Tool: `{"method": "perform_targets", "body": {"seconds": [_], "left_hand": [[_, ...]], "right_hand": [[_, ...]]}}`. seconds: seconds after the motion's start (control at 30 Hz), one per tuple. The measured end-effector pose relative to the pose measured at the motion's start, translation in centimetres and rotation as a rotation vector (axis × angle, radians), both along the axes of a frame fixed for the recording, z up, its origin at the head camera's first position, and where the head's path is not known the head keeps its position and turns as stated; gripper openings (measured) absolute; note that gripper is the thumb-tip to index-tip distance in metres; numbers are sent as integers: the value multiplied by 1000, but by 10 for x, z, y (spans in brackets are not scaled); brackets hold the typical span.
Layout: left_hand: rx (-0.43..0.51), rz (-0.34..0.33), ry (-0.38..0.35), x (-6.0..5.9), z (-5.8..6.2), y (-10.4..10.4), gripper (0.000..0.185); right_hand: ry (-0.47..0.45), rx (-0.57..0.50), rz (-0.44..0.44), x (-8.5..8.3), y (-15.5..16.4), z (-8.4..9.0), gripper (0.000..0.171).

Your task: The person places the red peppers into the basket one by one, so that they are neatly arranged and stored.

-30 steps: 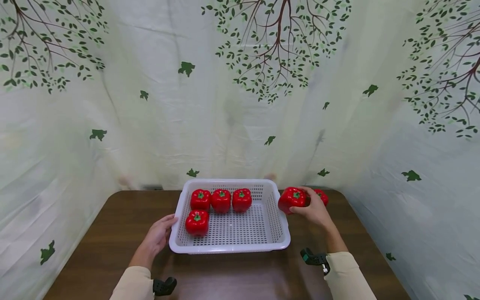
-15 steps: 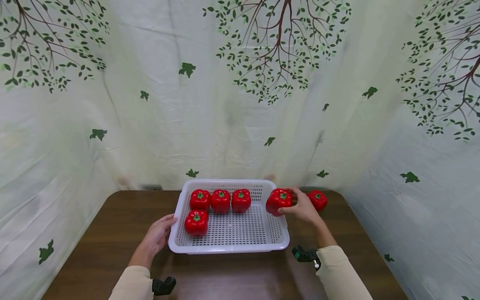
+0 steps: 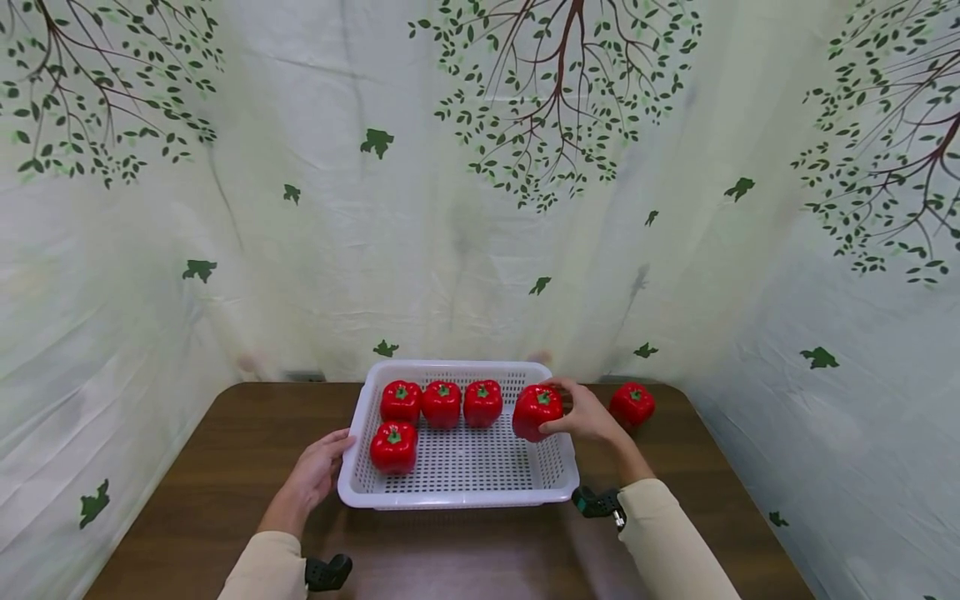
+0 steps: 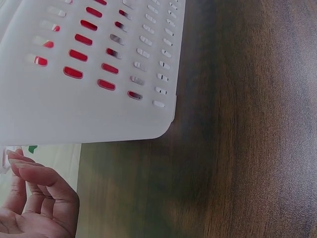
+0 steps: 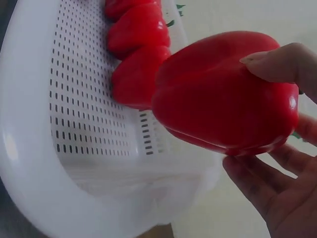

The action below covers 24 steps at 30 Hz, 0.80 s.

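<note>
A white perforated plastic basket stands on the brown table. Inside it, at the left and back, are several red bell peppers. My right hand holds another red bell pepper over the basket's right end, thumb on one side and fingers on the other. In the right wrist view, this pepper is up near the rim, with a row of peppers behind it. My left hand grips the basket's left rim; in the left wrist view, its curled fingers are at the basket's edge.
One more red bell pepper lies on the table to the right of the basket, behind my right forearm. A pale curtain printed with branches and leaves hangs behind and around the table.
My right hand has carried the pepper leftward from beside the basket to over its right end, uncovering the pepper left on the table. My left hand stays at the rim.
</note>
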<state>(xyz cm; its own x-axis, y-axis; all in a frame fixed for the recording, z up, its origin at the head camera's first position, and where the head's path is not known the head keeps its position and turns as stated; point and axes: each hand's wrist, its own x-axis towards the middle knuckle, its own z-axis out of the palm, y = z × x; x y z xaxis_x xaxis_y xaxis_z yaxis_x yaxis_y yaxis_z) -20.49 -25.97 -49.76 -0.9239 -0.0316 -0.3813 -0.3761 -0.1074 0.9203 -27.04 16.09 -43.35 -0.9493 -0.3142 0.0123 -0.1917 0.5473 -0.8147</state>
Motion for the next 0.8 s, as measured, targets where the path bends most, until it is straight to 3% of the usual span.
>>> {"method": "perform_targets", "body": {"seconds": [0.23,0.8], "left_hand": [[-3,2,-7,0,-1,0,60],[2,4,1,-1,0,-1,59]], "right_hand": [[-16,59,74,-6,-11,-4,78],[-104,142,80,-16,-42,-6,73]]}}
